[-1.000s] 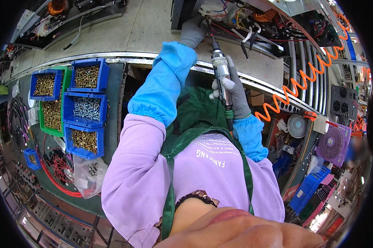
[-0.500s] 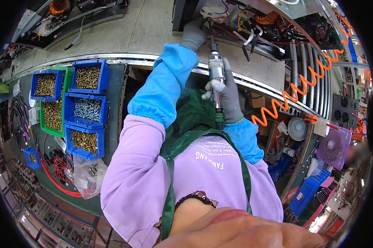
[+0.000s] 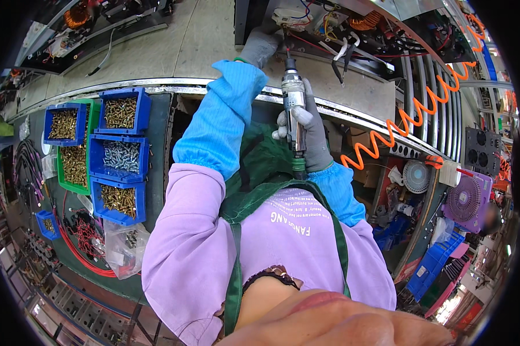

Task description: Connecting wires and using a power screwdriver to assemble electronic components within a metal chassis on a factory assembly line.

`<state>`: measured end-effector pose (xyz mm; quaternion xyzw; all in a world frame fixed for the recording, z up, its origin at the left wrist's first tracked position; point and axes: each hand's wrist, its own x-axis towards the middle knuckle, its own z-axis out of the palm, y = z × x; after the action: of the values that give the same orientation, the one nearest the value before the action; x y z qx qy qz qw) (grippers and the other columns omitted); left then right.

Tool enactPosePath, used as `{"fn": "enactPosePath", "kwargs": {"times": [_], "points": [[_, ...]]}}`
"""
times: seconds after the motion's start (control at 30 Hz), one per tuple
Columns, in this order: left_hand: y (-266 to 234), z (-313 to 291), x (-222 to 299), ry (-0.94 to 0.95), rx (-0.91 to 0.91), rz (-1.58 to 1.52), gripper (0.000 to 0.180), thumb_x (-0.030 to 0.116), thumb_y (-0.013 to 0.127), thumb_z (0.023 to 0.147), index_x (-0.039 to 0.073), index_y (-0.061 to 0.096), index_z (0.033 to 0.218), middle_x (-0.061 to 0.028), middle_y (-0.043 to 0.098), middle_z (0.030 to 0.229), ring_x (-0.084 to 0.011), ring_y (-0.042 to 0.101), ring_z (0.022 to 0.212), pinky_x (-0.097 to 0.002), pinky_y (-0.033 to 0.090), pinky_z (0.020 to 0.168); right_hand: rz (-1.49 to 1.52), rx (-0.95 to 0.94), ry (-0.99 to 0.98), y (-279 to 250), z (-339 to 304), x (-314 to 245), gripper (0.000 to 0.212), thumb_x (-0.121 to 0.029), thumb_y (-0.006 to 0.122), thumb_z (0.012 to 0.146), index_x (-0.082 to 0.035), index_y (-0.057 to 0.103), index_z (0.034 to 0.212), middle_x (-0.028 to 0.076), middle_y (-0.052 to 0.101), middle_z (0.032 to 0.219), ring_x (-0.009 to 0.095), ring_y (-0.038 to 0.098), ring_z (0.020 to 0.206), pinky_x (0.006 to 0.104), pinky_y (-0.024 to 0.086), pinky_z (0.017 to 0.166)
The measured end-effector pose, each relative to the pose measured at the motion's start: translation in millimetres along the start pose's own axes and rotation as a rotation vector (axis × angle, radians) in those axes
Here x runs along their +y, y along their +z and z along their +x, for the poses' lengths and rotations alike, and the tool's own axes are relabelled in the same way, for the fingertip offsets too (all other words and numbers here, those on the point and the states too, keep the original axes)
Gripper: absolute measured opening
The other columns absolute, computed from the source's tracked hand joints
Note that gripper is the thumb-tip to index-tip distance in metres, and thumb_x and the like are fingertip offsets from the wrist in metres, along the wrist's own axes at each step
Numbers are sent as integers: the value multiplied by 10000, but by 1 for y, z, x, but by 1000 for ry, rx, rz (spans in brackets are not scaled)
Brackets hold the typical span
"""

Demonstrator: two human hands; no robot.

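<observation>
My right hand [image 3: 313, 124], in a grey glove, is wrapped round a silver air screwdriver [image 3: 293, 95] with a green fitting at its rear end. Its thin bit points away from me, to a white part with wires [image 3: 289, 18] inside an open metal housing [image 3: 244, 26]. My left hand [image 3: 259, 49], gloved too, reaches to the housing just left of the bit. Its fingertips are lost in shadow there, and what they touch is hidden. Coloured wires and a copper coil [image 3: 366, 22] sit further right in the housing.
Blue bins [image 3: 121, 155] and a green bin [image 3: 74, 167] of screws stand at the left, near red wires [image 3: 90, 236] and a plastic bag [image 3: 124, 251]. An orange coiled hose [image 3: 407, 124] stretches across the right. A metal rail [image 3: 179, 86] edges the bench. Two fans [image 3: 467, 199] stand at right.
Both hands and the screwdriver have shifted slightly to the left. My left hand sits a little further from the bit, its fingers less visible. The right hand keeps its grip.
</observation>
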<state>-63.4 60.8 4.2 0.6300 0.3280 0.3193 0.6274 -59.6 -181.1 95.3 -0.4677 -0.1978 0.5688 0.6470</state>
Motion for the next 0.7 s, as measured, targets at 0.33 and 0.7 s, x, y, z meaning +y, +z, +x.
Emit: {"fn": "enactPosePath", "kwargs": {"times": [0.33,0.7], "points": [[6,-21,52,-141,-20,-478,252,122,632,823,-64,588,988,-102,613,912,-147,622,739,-229,553,651,-7,-11,9,5,1,1,788,-178,500,817,-196,54,1466,130,528,786,178,573,580,351,568,574],[14,-24,49,-137,100,-533,278,160,688,791,-31,626,984,-88,635,840,-140,625,715,-203,510,594,-60,19,-19,8,3,8,821,-315,563,789,-179,110,1460,128,567,803,171,608,591,319,578,562]]}}
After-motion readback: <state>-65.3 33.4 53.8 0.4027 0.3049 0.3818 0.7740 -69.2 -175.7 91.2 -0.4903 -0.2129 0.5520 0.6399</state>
